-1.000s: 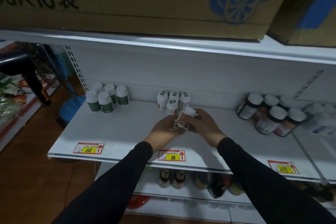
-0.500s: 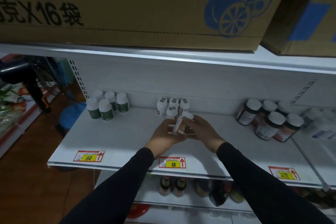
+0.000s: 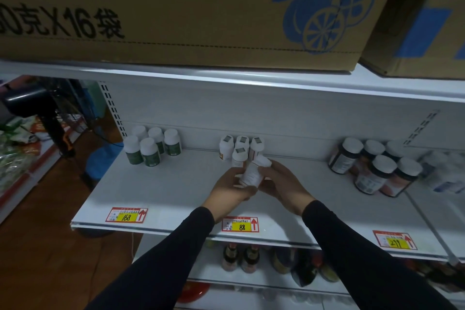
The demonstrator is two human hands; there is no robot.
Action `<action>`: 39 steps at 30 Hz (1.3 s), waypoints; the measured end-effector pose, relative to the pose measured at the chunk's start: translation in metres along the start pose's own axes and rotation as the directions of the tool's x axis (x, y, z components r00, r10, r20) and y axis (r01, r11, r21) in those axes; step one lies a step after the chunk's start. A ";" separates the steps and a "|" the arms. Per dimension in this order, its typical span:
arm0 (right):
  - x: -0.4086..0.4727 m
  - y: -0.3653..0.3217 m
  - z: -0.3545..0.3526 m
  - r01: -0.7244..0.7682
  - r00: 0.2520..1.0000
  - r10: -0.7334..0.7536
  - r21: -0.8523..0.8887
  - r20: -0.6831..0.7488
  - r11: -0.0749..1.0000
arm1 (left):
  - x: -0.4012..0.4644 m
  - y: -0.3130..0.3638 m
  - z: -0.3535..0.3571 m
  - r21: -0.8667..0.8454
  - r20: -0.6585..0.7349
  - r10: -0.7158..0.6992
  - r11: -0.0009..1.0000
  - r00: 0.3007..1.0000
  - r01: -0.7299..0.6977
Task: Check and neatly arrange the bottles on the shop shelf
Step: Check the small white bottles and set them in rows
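Note:
A small white bottle (image 3: pixel 253 172) with a white cap is tilted above the white shelf (image 3: pixel 161 191), held between both hands. My left hand (image 3: pixel 230 191) grips its lower end from below and the left. My right hand (image 3: pixel 281 184) holds its upper side and cap end. Just behind it stands a cluster of several matching white bottles (image 3: pixel 240 148) against the back wall. A group of green-labelled white bottles (image 3: pixel 152 148) stands at the left, and dark bottles with white caps (image 3: pixel 375 166) at the right.
Large cardboard boxes (image 3: pixel 176 7) sit on the shelf above. Price tags 168 (image 3: pixel 126 215), 88 (image 3: pixel 240 224) and 299 (image 3: pixel 394 240) line the shelf's front edge. Dark glass bottles (image 3: pixel 240 258) stand on the lower shelf. Wooden floor and a blue bin (image 3: pixel 104 161) lie at the left.
The bottle has stayed between both hands and turned a little more upright. The view has tilted upward, so the hands sit lower in the frame.

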State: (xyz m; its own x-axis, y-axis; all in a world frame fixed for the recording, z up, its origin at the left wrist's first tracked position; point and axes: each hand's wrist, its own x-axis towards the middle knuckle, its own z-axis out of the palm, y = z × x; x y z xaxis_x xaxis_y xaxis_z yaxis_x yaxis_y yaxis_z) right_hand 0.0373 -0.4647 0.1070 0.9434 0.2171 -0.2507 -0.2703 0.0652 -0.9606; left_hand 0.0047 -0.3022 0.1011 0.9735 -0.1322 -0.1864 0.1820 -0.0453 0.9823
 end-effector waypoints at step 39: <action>-0.009 -0.002 0.008 -0.031 0.999 0.033 -0.084 0.025 0.996 | -0.004 -0.003 -0.004 0.064 -0.063 0.023 0.998 0.998 -0.019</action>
State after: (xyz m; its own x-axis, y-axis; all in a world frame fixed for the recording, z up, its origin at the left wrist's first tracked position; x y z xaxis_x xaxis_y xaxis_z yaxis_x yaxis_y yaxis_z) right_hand 0.0274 -0.4595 0.1118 0.9287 0.2436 -0.2795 -0.2825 -0.0236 -0.9590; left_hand 0.0009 -0.2980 0.0990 0.9843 -0.0706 -0.1619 0.1540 -0.1062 0.9824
